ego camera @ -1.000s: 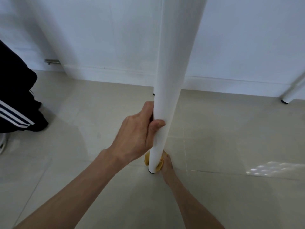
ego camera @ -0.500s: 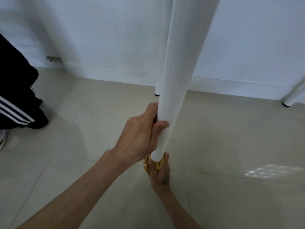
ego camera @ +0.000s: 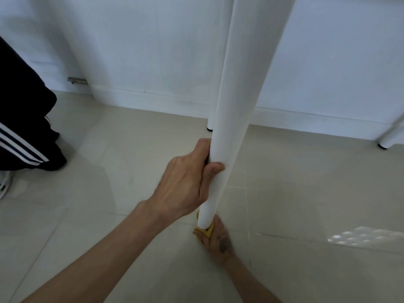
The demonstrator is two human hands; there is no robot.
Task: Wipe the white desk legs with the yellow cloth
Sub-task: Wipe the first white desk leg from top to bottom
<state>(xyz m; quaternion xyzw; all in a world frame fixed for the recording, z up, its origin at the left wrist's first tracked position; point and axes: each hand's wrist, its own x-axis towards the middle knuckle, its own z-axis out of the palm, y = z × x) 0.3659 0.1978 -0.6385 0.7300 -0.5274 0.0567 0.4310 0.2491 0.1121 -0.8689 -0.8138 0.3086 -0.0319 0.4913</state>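
Down at the foot of the nearest white desk leg [ego camera: 231, 119], just above the tiled floor [ego camera: 306, 193], the right hand [ego camera: 218, 238] presses the yellow cloth [ego camera: 204, 230] against the leg's lowest end. Only a small yellow fold shows, peeking out between the leg and the right fingers [ego camera: 205, 238], which are curled closed on the cloth; how far the cloth wraps behind the leg cannot be told, since the leg hides it. Higher up, the left hand [ego camera: 185, 184] is clasped around the same leg, thumb across the front and fingers closed around the far side, steadying it. The likeliest slip, as I judge it, is the cloth bunching or sliding out from under the right fingers when it is drawn along the smooth leg, because so little of it sits between fingers and leg; the wipe would then pass bare skin over the surface. A hard pull could also shift the leg on the glossy tiles if the left hand loosens. Two more legs, a second leg [ego camera: 211, 119] just behind the held one and a third leg [ego camera: 391, 138] at far right, stand well apart from both hands and appear untouched. A dark trouser leg [ego camera: 24, 127] with white stripes stands at far left.
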